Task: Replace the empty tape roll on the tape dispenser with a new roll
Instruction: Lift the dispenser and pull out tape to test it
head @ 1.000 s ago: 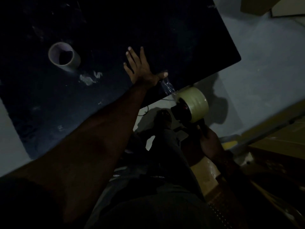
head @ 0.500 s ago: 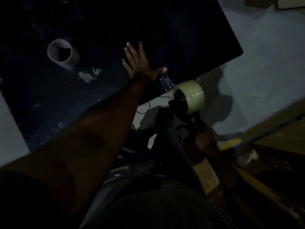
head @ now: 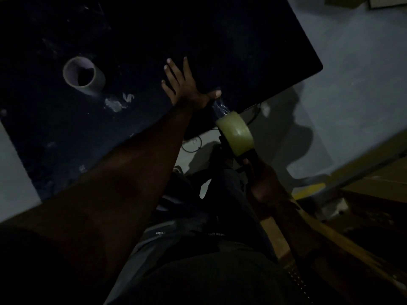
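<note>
A dark table (head: 231, 40) fills the upper part of the dim view, with pale floor (head: 356, 84) off its right edge. The left hand (head: 187, 86) lies flat on the tabletop near its front edge, fingers (head: 172, 71) spread wide and thumb out to the right, gripping nothing. Just below the thumb tip, a clear strip of tape (head: 220, 107) runs down to the new roll (head: 236, 130), mounted on the tape dispenser (head: 229, 148), which the right hand (head: 264, 181) holds by its handle, fingers wrapped around it. Well left of the spread fingers, the empty core (head: 83, 75) rests on the table, with pale scraps (head: 114, 104) just below it.
</note>
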{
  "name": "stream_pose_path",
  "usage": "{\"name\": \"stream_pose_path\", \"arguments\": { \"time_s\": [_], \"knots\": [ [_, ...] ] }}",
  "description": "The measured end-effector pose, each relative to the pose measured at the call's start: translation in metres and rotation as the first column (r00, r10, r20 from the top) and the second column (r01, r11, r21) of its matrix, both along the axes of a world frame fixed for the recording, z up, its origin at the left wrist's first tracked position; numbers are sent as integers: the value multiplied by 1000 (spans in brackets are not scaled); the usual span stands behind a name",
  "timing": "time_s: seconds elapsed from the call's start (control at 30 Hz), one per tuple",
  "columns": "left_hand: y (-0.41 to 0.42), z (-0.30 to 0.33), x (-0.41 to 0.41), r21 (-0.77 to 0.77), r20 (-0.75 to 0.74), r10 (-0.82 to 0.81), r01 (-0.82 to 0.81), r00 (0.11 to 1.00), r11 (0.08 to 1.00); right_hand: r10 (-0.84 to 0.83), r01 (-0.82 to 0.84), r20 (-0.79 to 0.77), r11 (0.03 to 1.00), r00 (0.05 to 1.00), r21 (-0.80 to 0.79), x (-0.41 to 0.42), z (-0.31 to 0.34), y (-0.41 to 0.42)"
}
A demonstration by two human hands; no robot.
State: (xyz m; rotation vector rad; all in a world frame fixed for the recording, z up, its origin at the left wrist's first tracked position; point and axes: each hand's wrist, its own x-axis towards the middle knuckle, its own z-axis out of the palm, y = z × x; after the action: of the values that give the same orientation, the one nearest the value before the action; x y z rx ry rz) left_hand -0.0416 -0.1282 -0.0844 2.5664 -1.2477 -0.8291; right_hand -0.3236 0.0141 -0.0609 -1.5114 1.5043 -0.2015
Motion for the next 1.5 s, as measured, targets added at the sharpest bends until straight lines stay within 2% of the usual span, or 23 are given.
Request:
{"name": "stream_pose_path", "arguments": {
  "time_s": [0.07,0.23,0.37,0.57,0.63,0.73,0.87,0.97,1.1,1.2,1.33,1.4,1.5],
  "knots": [
    [0,1,0,5,-5,1,-1,1000,1000,23,-23,13,1000,1000,5,-2,1,-11],
    [-1,5,2,43,-19,-9,10,1000,999,-69,66,55,996,996,59,-8,-3,-22],
    [0,6,1,27,-22,-15,15,1000,1000,-2,1,30,1000,1000,19,6,-8,-11],
    [2,8,2,33,-37,-17,18,999,999,-127,123,80,991,989,54,2,8,-19],
    [0,8,2,34,-36,-18,20,999,999,-102,102,47,995,994,8,7,9,-16],
    [0,7,2,45,-39,-21,23,999,999,-136,133,43,989,990,61,13,11,-11],
    [0,8,0,41,-25,-28,29,999,999,-84,83,12,993,996,79,8,5,-6],
    [-2,8,2,49,-30,-31,33,999,998,-162,146,80,973,983,177,2,6,-13],
    [-1,6,2,52,-27,-36,38,999,998,-276,262,64,949,959,172,2,8,-15],
    [-1,8,3,51,-31,-30,32,999,998,-175,165,61,976,983,143,8,3,-1],
    [-2,7,1,61,-22,-31,33,999,998,-222,206,134,971,966,121,-1,0,-13],
    [-2,5,0,47,-25,-37,39,999,998,-233,219,113,968,966,124,-9,-1,-18],
    [-2,3,4,34,-34,-31,32,999,999,-73,76,-42,992,996,101,-4,-1,-11]
  ]
}}
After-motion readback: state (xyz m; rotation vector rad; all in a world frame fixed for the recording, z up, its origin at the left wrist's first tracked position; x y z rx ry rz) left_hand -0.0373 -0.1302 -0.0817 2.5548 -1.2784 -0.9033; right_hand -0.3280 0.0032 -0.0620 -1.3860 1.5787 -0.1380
